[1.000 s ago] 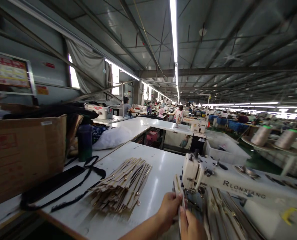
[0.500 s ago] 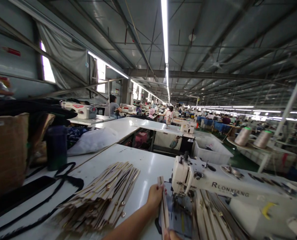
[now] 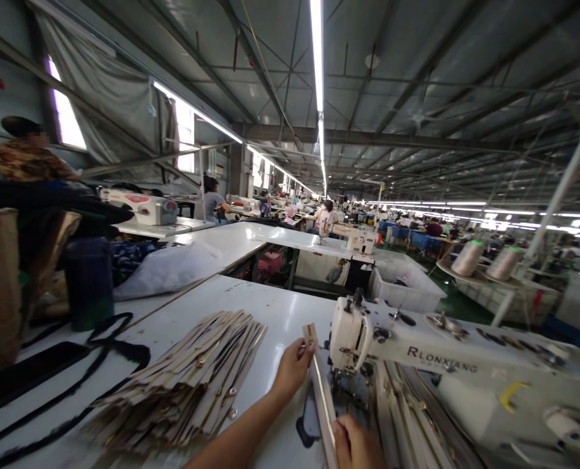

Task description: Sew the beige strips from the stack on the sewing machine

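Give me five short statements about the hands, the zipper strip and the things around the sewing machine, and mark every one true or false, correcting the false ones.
1. The left hand and the right hand hold the same zipper strip. True.
2. The left hand is nearer the camera than the right hand. False: the right hand is nearer.
3. A pile of strips lies on the white table, to the left of the sewing machine. True.
4. The zipper strip is rolled into a coil. False: it runs out straight between the hands.
5. Two thread cones stand beyond the sewing machine. True.
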A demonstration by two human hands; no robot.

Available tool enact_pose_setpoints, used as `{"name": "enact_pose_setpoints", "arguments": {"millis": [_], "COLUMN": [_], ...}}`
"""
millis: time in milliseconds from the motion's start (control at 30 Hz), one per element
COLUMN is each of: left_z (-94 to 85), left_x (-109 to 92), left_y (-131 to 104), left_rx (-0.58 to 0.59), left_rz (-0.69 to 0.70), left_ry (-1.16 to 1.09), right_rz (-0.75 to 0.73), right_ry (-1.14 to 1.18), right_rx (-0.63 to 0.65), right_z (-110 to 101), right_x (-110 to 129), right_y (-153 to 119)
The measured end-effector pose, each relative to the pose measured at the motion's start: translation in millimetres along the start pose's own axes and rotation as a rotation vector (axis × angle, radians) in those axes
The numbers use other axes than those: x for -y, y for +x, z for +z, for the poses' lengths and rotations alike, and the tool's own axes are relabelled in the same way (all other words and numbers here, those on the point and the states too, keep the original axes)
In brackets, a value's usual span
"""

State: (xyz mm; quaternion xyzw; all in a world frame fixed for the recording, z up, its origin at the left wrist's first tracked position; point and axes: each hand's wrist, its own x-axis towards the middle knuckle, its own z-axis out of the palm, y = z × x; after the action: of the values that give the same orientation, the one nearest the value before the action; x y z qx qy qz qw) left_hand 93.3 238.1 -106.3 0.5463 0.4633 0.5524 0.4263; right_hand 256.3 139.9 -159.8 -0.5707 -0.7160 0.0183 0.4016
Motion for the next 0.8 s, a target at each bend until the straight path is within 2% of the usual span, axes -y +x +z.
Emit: {"name": "enact_pose_setpoints", "arguments": {"millis": [233,333,367,400,500,567,800], "left_z": [-9.9,-12.8,-13.1,-13.1,-10.4,-7.6,-6.5], "left_x": [13,7,2,-4,-19,-23,-15], "left_y": [-4,-11,-14,-16,-21,-22,-17], "left_rx": [0.02,-0.044,-0.021,0.049,0.423,0.569,0.556], "left_rz": [0.056,0.09,0.122,0.167,0.322,0.382,0.398], "left_ry": [0.256,0.426,0.498,0.56,0.587,0.552,0.55], "right_rz": [-0.008,0.02,0.031,0.037,0.028,-0.015,-0.068], "right_ry": [0.08,0.075,0.062,0.045,-0.023,-0.063,-0.195], "right_rx": [-0.019,0.007,0.012,0.014,0.029,0.067,0.162], "right_z": [6,7,6,6,0,-6,-32], "right_x": [-14,-11,-11,-10,-9,-6,14], "right_y": [-8,-11,-11,-11,-9,-5,12]}}
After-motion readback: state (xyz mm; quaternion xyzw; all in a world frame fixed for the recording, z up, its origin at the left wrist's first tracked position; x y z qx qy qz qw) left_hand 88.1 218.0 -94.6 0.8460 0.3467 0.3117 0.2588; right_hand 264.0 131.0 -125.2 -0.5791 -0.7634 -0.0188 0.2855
